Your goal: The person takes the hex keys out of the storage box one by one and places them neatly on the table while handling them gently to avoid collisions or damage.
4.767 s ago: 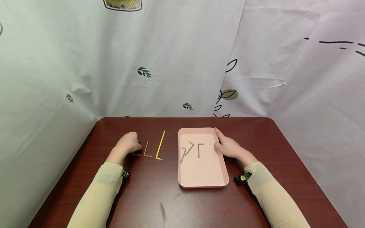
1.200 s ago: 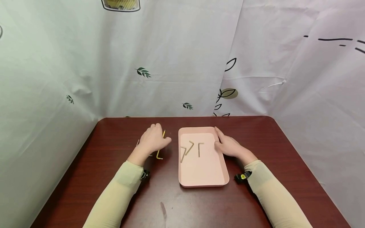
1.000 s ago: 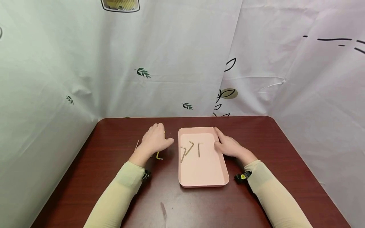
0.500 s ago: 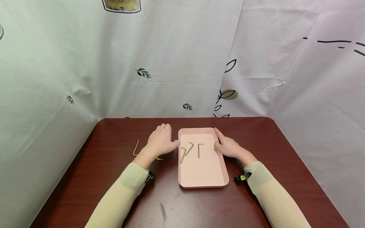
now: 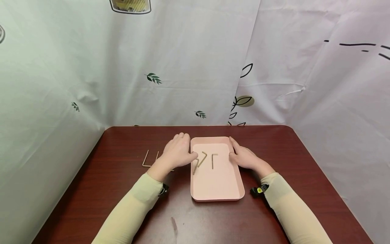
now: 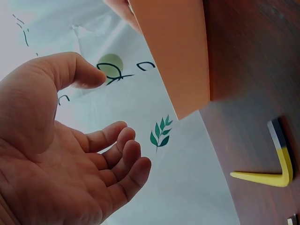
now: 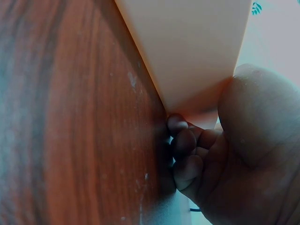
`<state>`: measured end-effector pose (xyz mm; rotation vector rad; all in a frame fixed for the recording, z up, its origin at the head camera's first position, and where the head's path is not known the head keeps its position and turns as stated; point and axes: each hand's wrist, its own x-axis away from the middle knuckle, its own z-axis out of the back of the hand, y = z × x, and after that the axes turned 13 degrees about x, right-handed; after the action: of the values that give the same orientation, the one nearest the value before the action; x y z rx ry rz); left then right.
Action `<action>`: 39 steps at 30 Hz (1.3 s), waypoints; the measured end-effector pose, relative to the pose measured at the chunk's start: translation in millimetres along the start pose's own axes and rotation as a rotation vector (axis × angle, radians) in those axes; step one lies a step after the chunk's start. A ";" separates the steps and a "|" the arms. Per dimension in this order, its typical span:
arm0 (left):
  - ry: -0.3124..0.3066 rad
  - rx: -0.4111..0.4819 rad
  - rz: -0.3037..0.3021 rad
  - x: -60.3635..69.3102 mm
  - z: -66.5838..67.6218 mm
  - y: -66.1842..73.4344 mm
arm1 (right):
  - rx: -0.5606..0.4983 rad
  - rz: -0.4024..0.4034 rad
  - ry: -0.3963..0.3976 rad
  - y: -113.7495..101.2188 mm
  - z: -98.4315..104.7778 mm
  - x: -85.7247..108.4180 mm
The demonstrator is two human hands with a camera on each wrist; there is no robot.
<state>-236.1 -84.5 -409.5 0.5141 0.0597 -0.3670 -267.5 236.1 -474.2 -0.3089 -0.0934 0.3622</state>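
My left hand hovers at the left rim of a pink tray, its thumb over the edge. In the left wrist view its relaxed fingers are apart from the tray wall and hold nothing. My right hand grips the tray's right side, thumb over the rim and fingers outside. Three L-shaped hex keys lie in the tray. On the table, two plain hex keys lie to the left, one partly hidden by my left arm. A yellow hex key lies beneath my left hand, mostly hidden in the head view.
The dark red wooden table reaches back to a white printed curtain, which also hangs along both sides. Each wrist wears a small black camera.
My left hand has moved from the hex keys on the left rightward to the tray's rim, uncovering the two plain keys. The right hand and tray stay put.
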 end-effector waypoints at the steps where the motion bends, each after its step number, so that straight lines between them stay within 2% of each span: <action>1: -0.005 -0.003 -0.002 -0.3 -0.9 1.1 | 0.000 0.000 0.002 -0.1 0.1 0.2; 12: -0.037 -0.048 -0.040 -3.4 -9.3 11.3 | -0.007 -0.002 -0.008 0.4 -0.6 0.2; 19: -0.051 -0.052 -0.034 -4.3 -12.8 16.8 | -0.014 0.004 -0.013 1.3 -1.8 -0.3; 27: -0.100 -0.055 -0.076 -10.5 -17.5 20.4 | -0.025 -0.002 -0.012 2.6 -1.4 -0.4; 39: -0.121 -0.053 -0.100 -16.9 -23.4 32.1 | -0.017 0.007 -0.001 1.8 -2.2 -1.2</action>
<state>-239.5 -41.6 -412.3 0.4362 -0.0223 -0.4922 -268.9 236.6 -476.9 -0.3260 -0.0960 0.3681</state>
